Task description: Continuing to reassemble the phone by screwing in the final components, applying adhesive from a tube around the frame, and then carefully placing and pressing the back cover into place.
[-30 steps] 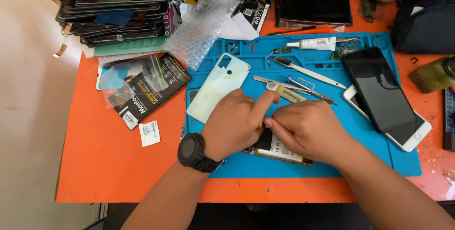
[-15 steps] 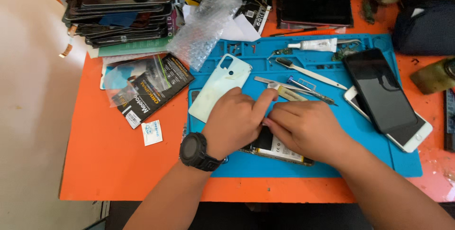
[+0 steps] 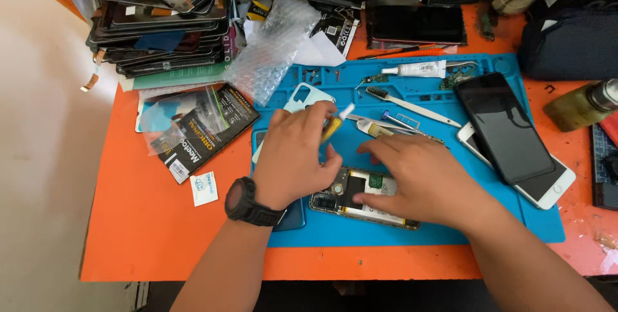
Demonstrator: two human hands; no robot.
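Observation:
An opened phone [image 3: 353, 195] with its boards exposed lies on the blue work mat [image 3: 412, 235]. My right hand [image 3: 421, 180] rests flat on the phone's right part, fingers spread. My left hand [image 3: 296, 154], with a black wristwatch on the wrist, hovers over the phone's left end and grips a small yellow-handled tool [image 3: 335, 124] with a white tip. A pale blue phone back cover [image 3: 306, 98] lies just behind my left hand, partly hidden by it.
On the mat: a toothbrush [image 3: 405, 101], white glue tube [image 3: 415, 68], tweezers [image 3: 399, 128], a dark screen panel [image 3: 505, 125] on a white phone [image 3: 547, 186]. Bubble wrap [image 3: 273, 51], stacked screens [image 3: 161, 26], a black packet [image 3: 203, 132], an olive bottle [image 3: 579, 105] on the orange table [image 3: 148, 235].
My left hand has lifted off the phone and now holds the yellow tool up. My right hand has spread flat over the phone. The view has shifted slightly.

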